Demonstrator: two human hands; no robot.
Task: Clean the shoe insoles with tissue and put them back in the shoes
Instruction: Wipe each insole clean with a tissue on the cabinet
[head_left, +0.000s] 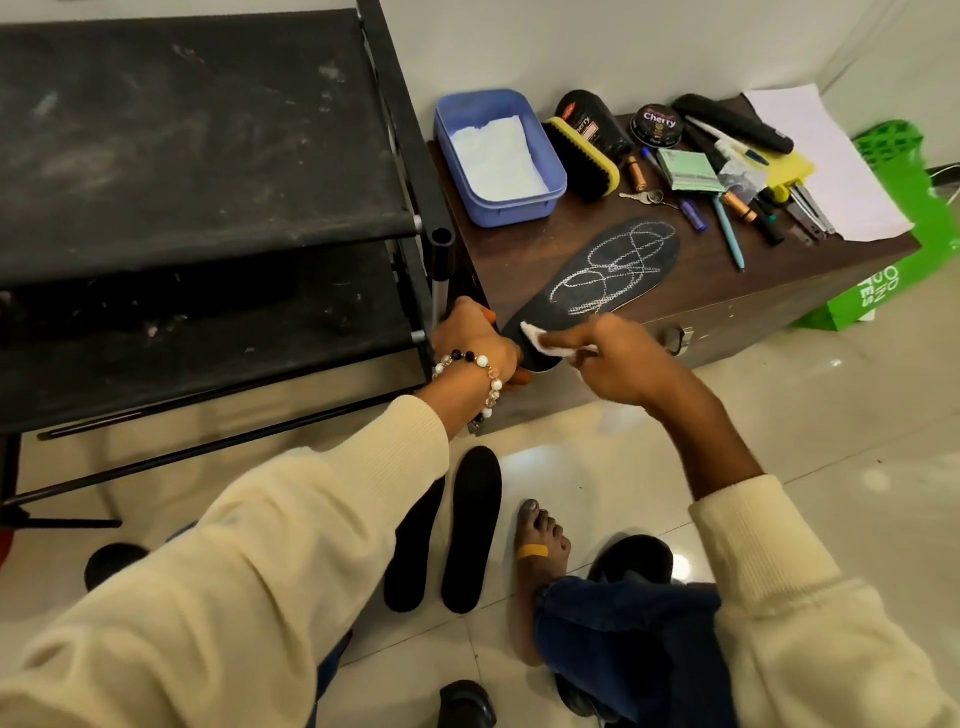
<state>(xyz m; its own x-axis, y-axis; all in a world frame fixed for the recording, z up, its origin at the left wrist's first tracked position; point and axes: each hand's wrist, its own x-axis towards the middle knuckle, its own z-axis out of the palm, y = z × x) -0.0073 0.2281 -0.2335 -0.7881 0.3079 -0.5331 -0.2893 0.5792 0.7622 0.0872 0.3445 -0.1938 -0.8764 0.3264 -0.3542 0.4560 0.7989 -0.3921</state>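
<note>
A black insole (608, 270) scribbled with white chalk lines lies on the brown table (519, 244), its heel end hanging over the front edge. My left hand (475, 345), with a bead bracelet on the wrist, grips that heel end. My right hand (618, 364) pinches a small white tissue (540, 340) and presses it on the insole near the heel. Two more black insoles (470, 525) lie side by side on the floor tiles below. A black shoe (631, 564) sits by my bare foot; another black shoe (467, 704) shows at the bottom edge.
A blue tub (550, 171) holding white tissue stands at the table's back left. Shoe brush (582, 158), polish tin (658, 127), pens, batteries and papers crowd the back right. A black shoe rack (208, 208) stands close on the left. A green bag (898, 249) is at the right.
</note>
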